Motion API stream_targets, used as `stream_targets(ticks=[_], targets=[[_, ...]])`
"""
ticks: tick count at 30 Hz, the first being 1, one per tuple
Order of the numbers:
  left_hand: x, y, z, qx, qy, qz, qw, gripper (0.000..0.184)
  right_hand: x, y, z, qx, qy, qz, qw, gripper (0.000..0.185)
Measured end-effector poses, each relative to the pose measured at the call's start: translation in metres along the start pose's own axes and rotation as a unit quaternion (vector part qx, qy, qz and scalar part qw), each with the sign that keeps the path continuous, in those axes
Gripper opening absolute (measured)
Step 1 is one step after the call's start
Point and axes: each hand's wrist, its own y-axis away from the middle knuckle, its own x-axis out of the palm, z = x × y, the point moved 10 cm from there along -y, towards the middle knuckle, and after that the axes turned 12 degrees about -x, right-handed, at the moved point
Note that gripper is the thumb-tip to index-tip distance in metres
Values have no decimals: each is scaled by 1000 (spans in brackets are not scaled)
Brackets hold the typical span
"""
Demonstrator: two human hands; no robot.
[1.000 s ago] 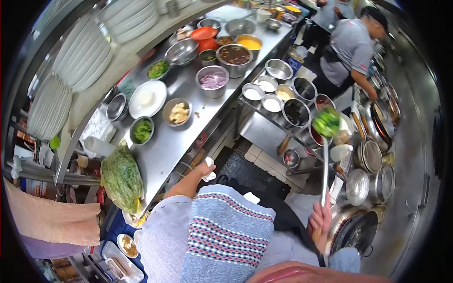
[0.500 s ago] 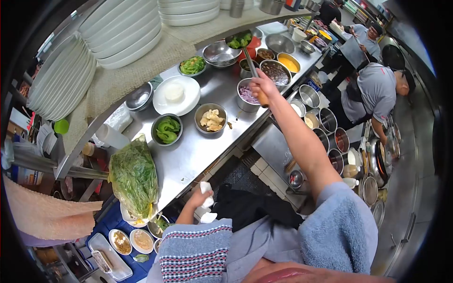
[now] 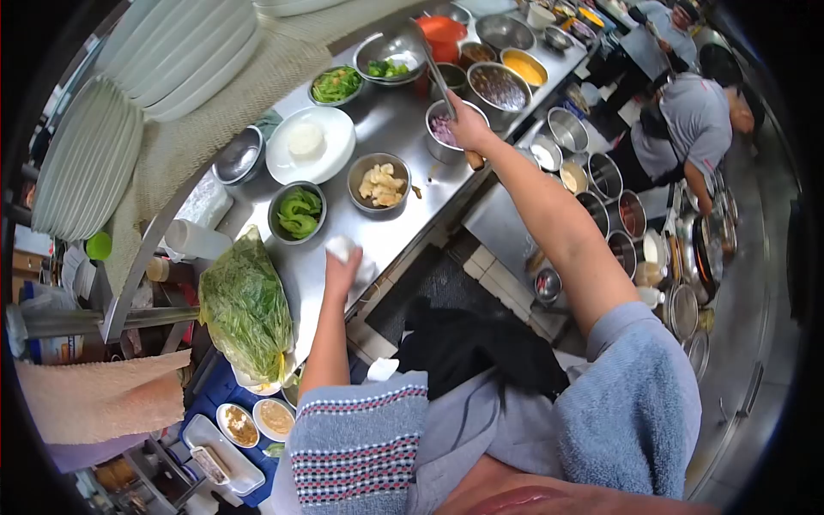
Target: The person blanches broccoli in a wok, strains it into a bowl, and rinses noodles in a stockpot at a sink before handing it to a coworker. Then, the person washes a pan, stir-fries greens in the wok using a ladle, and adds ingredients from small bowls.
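My right hand (image 3: 468,129) is wrapped round the handle of a long metal ladle (image 3: 436,75), above the bowl of chopped purple onion (image 3: 444,130). The ladle's head is at the metal bowl (image 3: 390,45), where green vegetable pieces (image 3: 388,68) lie. My left hand (image 3: 343,266) holds a crumpled white cloth (image 3: 342,248) over the steel counter. Near it are a bowl of green pepper strips (image 3: 299,214) and a bowl of pale yellow pieces (image 3: 380,185). A white plate (image 3: 330,135) bears a white mound (image 3: 304,142).
A bagged leafy vegetable (image 3: 246,315) lies at the counter's near edge. Stacked plates (image 3: 90,163) stand on the left. Sauce pots (image 3: 606,176) fill a lower station on the right. A co-worker (image 3: 687,129) bends over pans; another person (image 3: 668,34) stands farther back.
My right hand has swung the ladle from the right over to the counter, and the green pieces have left it for the metal bowl. My left hand has moved up over the counter with the cloth.
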Motion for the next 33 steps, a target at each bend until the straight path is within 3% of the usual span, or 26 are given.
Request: stream_targets(ticks=[3,4,5,6,7,9,10,11,13,14,15,18,21,23,25,28,33], targets=[[21,-47,-34,1,-15,-42,999,73,-11,37,7,36,-44,-86,995,79],[22,-55,-46,-4,-4,-58,998,73,-12,58,19,107,-209,-68,970,77],[30,-68,-63,-2,0,-57,998,72,-14,81,34,190,-353,-69,914,76],[32,-82,-68,9,14,-75,997,69,-14,101,38,205,-497,-121,834,67],[30,-99,-69,19,29,-92,995,65,-19,119,39,203,-627,-173,732,60],[50,-159,-60,-30,67,10,997,64,-37,162,29,160,-780,-207,568,46],[39,-162,-70,-26,114,15,993,58,-38,187,32,139,-797,-207,550,45],[-19,-165,-21,-3,156,-33,987,51,-21,206,52,129,-827,-156,525,45],[12,-197,-60,-36,131,9,991,51,-51,295,33,150,-805,-269,506,39],[2,-214,-55,-3,130,25,991,48,-65,337,30,166,-775,-311,524,39],[-5,-214,-64,-15,99,4,995,47,-76,378,34,183,-744,-353,538,39],[1,-257,-82,-26,10,85,996,43,-111,511,74,211,-603,-548,540,41],[75,-210,-156,-1,-69,212,975,39,-111,667,160,241,-400,-773,429,38],[121,-193,-165,11,-100,273,957,40,-132,706,183,265,-288,-814,428,37],[225,-170,-177,37,-165,389,906,41,-89,755,301,293,-123,-910,266,43],[313,-137,-175,47,-237,486,840,42,-80,817,351,386,12,-904,184,32],[400,-82,-177,61,-265,587,762,45,-29,851,427,501,110,-851,111,29]])
